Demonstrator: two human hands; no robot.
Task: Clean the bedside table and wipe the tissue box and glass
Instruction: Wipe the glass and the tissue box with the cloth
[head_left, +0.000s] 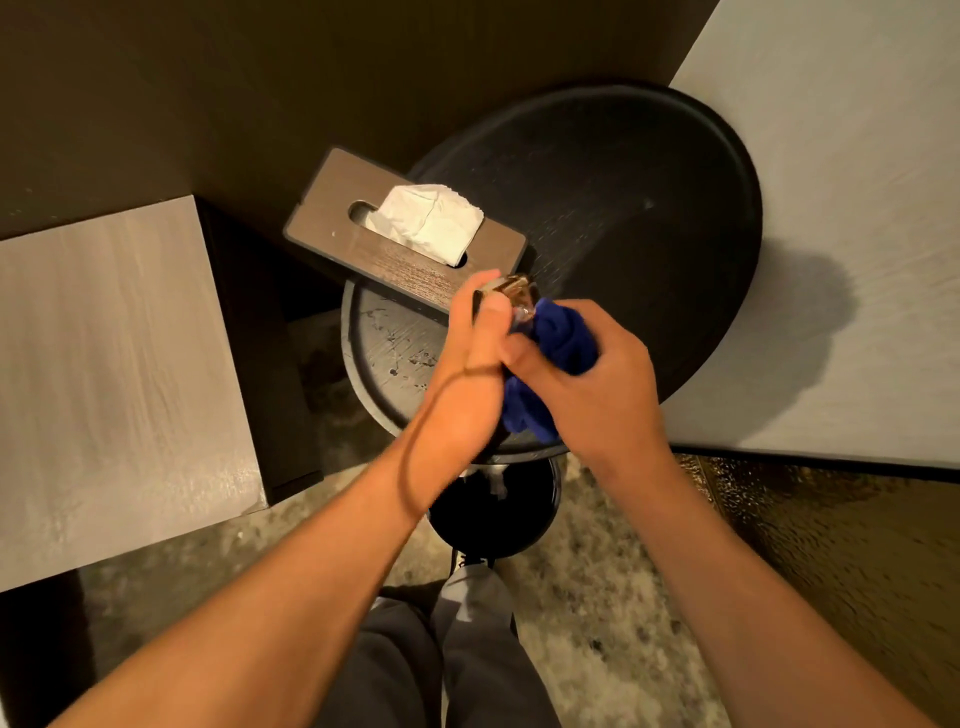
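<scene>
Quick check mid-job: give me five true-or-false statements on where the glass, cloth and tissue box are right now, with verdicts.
1. The left hand holds the glass. True.
2. The blue cloth is in the left hand. False: the right hand grips it, pressed against the glass.
3. The glass stands on the bedside table. False: it is held up above the table.
4. A white tissue sticks out of the wooden tissue box. True.
5. The tissue box lies on the floor. False: it rests on the small round table, overhanging its edge.
</scene>
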